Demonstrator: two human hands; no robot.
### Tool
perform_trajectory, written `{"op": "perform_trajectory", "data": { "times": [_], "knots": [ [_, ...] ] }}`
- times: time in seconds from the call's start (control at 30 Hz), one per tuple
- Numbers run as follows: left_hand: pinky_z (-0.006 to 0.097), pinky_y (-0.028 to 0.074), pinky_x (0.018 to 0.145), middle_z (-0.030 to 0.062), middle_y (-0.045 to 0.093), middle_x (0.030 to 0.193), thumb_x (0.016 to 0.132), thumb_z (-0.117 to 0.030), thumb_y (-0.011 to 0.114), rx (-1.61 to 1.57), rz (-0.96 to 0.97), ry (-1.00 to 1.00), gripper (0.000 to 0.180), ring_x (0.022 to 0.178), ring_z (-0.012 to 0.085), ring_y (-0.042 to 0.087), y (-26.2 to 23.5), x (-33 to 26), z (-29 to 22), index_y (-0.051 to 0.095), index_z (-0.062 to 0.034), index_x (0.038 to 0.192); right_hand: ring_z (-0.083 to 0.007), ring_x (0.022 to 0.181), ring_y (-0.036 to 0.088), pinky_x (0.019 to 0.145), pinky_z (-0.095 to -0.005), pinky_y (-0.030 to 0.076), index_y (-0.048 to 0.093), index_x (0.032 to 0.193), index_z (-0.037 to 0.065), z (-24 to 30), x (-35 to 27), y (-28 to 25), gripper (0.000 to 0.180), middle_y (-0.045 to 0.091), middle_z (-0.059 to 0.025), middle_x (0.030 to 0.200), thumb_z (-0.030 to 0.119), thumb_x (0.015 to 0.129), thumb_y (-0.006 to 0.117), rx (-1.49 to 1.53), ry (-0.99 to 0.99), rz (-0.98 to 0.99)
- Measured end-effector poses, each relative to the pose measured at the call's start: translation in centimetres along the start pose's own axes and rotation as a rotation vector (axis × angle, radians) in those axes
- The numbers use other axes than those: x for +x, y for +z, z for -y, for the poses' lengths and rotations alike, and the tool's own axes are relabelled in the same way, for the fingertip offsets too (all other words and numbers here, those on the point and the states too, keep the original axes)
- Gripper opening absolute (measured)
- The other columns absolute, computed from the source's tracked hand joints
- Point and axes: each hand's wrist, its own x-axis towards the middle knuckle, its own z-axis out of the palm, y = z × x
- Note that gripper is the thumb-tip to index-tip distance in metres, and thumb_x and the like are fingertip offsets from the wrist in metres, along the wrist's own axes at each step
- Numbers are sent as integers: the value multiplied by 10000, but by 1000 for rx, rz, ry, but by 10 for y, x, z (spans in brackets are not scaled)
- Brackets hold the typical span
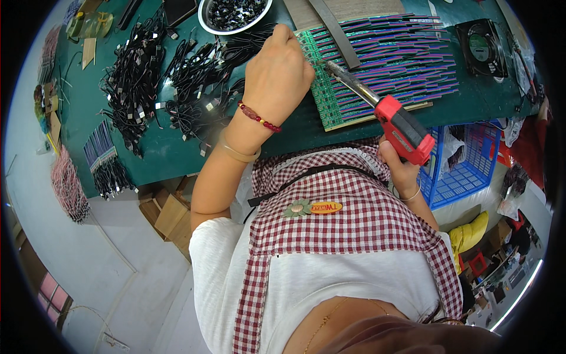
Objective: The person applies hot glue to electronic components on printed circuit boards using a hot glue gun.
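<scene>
Checked apron nearest the lens. Right hand: grip closed on red soldering gun, tip on green circuit strips. Left hand: fingers pressed on strips' left edge, grip hidden. Black cables heaped left on green table.

Circuit strip panel lies on table; cable pile left, probably fan right.
</scene>
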Motion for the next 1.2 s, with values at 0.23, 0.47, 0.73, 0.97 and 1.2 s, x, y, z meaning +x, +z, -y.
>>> {"op": "perform_trajectory", "data": {
  "times": [0.23, 0.47, 0.73, 0.97, 1.2],
  "knots": [
    [378, 482, 633, 104, 511, 890, 696, -65, 583, 9, 14, 5, 92, 732, 289, 573, -1, 0, -1, 544, 17, 708, -110, 753, 572, 657, -257, 463, 593, 1019, 16, -3, -3, 1, 262, 613, -39, 878, 73, 779, 679, 19, -8, 3],
    [349, 509, 622, 142, 498, 894, 670, -56, 604, 36, 50, 23, 147, 790, 272, 568, -3, 1, -2, 571, 70, 737, -104, 766, 562, 678, -254, 462, 578, 1054, 18, 0, -1, -1, 295, 602, -27, 895, 75, 782, 676, 79, 0, -27],
    [378, 483, 632, 108, 510, 887, 692, -64, 584, 15, 21, 12, 93, 738, 291, 571, -1, 0, -1, 544, 17, 715, -97, 528, 469, 508, -218, 384, 467, 1135, -64, 5, 7, 2, 312, 526, -62, 664, 50, 851, 528, 6, -113, -30],
    [381, 466, 687, 93, 524, 946, 692, -60, 638, 23, 15, 0, 131, 829, 276, 564, -10, -6, -1, 558, -9, 782, -93, 513, 436, 499, -224, 370, 469, 1123, -67, 14, 11, 7, 312, 506, -62, 640, 61, 846, 531, 102, -91, -51],
    [378, 397, 761, 78, 513, 973, 649, -85, 711, 228, 20, -178, 316, 919, 270, 504, -57, -59, 12, 548, -62, 919, -92, 522, 422, 508, -237, 374, 470, 1125, -63, 20, 16, 6, 316, 496, -65, 639, 71, 844, 526, 136, -49, -53]
  ]
}}
